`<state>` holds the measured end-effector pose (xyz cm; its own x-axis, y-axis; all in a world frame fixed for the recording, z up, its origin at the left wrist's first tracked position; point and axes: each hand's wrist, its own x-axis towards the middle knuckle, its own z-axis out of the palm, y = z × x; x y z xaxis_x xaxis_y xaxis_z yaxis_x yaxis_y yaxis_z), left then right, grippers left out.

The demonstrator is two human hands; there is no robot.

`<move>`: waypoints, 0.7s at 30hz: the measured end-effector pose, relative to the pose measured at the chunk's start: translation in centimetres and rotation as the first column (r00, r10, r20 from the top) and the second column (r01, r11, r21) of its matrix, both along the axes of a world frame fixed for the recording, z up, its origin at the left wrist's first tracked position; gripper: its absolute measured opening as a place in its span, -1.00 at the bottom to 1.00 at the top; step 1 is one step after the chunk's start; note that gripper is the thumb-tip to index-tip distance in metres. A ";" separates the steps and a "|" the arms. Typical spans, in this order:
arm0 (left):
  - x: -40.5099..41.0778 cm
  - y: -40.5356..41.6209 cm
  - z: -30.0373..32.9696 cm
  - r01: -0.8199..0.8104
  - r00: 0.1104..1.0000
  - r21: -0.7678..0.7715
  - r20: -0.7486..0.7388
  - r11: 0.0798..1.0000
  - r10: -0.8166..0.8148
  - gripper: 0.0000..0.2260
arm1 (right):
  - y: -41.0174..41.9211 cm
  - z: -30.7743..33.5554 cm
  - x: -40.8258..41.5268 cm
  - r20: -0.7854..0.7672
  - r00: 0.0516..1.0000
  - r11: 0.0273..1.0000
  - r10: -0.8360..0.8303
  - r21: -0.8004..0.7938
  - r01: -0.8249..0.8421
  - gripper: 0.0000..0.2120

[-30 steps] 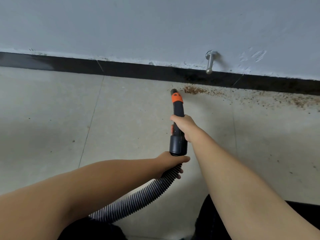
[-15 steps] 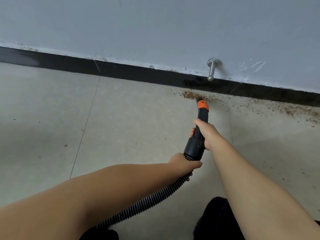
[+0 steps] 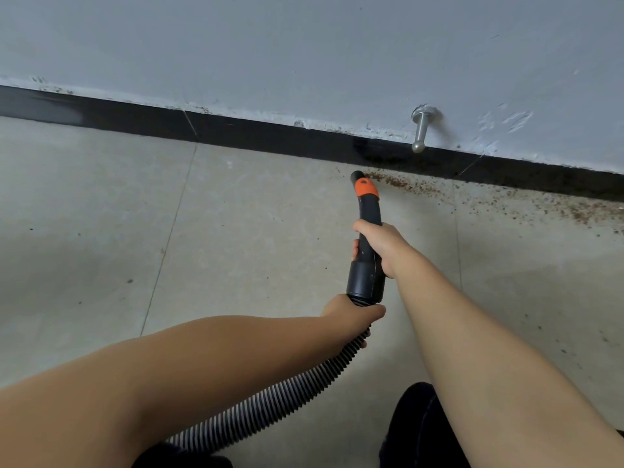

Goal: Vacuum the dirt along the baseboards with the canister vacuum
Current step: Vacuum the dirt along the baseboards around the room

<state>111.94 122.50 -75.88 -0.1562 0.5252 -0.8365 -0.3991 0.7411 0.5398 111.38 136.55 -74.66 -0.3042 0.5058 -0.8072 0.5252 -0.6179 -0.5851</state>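
Note:
A black vacuum nozzle handle (image 3: 366,282) with an orange collar points at the black baseboard (image 3: 270,136). Its tip sits at the left end of a brown dirt trail (image 3: 472,194) that runs rightwards along the baseboard. My right hand (image 3: 380,246) grips the handle's middle. My left hand (image 3: 351,315) holds the ribbed grey hose (image 3: 280,403) just below the handle's cuff. The hose runs down to the bottom edge; the canister is out of view.
A metal door stop (image 3: 420,133) sticks out of the grey wall just above the baseboard, right of the nozzle tip. Pale floor tiles (image 3: 101,231) spread to the left, with a few dark specks. A dark-clothed knee (image 3: 415,430) shows at the bottom.
The nozzle tip swung right into the dirt pile half a second ago and now sits at the trail's left end. The thick brown clump near the door stop has shrunk. Both hands keep their hold.

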 end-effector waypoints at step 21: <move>1.7 2.9 0.1 -0.034 0.999 0.023 -0.015 0.999 0.034 -0.85 | 2.9 0.2 1.1 0.013 1.000 1.000 0.021 0.012 -0.021 -0.89</move>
<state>113.67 125.43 -75.77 -0.1873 0.5378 -0.8220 -0.4152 0.7150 0.5625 112.47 139.46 -74.50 -0.3046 0.5094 -0.8049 0.5452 -0.5996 -0.5858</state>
